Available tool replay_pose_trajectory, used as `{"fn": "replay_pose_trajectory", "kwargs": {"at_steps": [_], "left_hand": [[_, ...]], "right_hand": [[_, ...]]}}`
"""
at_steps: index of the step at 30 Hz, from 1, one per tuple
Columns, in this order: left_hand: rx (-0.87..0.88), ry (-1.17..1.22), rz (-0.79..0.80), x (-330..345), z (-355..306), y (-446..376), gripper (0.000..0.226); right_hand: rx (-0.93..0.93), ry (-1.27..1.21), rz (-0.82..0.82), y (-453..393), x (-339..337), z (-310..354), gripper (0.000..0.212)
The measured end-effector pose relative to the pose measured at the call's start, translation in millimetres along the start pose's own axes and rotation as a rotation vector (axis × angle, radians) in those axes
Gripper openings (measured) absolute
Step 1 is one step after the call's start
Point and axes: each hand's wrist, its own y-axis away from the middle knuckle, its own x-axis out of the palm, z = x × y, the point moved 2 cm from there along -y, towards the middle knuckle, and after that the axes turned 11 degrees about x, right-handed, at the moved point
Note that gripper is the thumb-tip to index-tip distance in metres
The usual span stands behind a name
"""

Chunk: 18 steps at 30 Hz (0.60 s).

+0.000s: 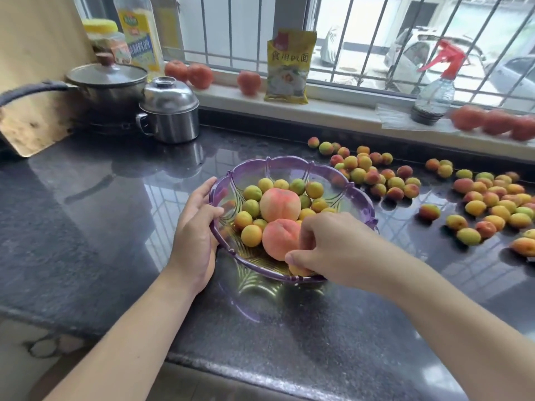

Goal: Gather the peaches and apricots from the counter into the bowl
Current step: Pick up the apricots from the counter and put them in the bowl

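The glossy speckled worktop (pixel 86 198) carried a scalloped, translucent purple bowl (pixel 292 164), gripped at its rim by the left hand (pixel 197 227). The right hand (pixel 327 247) pinched a small apricot (pixel 298 269) beside two fuzzy peaches (pixel 279 205); best released low, gently. Loose apricots (pixel 477 198) lay right.

Two bare forearms entered from the bottom edge of the view. No sleeves were visible on either arm up to where the frame cut them off. Left hand (pixel 194 227): no ring, watch or bracelet seen on the wrist or on the fingers that showed. Right hand (pixel 327 250): likewise plain, no jewellery or glove; thumbnail short and unpainted. Wrists were slim, forearms smooth, with no marks, tattoos or bandages that could be made out. Nothing of the rest of the body or its clothing was in view.
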Motion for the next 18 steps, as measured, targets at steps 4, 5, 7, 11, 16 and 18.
{"fn": "replay_pose_trajectory", "kwargs": {"at_steps": [4,5,7,11,16,18], "left_hand": [[0.001,0.033,0.001,-0.1,0.1,-0.8,0.047],[0.002,0.037,0.001,-0.4,-0.1,-0.8,0.047],[0.004,0.036,-0.001,-0.3,-0.4,-0.7,0.047],[0.006,0.041,-0.001,0.5,0.4,-0.7,0.049],[0.016,0.059,0.003,0.2,1.7,-0.5,0.050],[0.024,0.055,0.002,-0.5,3.3,-1.1,0.048]], "right_hand": [[0.012,0.084,-0.043,-1.2,-0.7,-0.2,0.036],[0.014,0.087,-0.035,-1.6,-1.5,-0.9,0.036],[0.010,0.070,-0.013,-2.5,-2.0,-1.4,0.036],[-0.019,0.077,-0.031,-3.6,-0.5,-1.0,0.037],[-0.004,-0.268,-0.188,-4.1,-20.7,-30.3,0.027],[0.050,-0.421,-0.503,-13.8,-33.3,-66.4,0.027]]}}
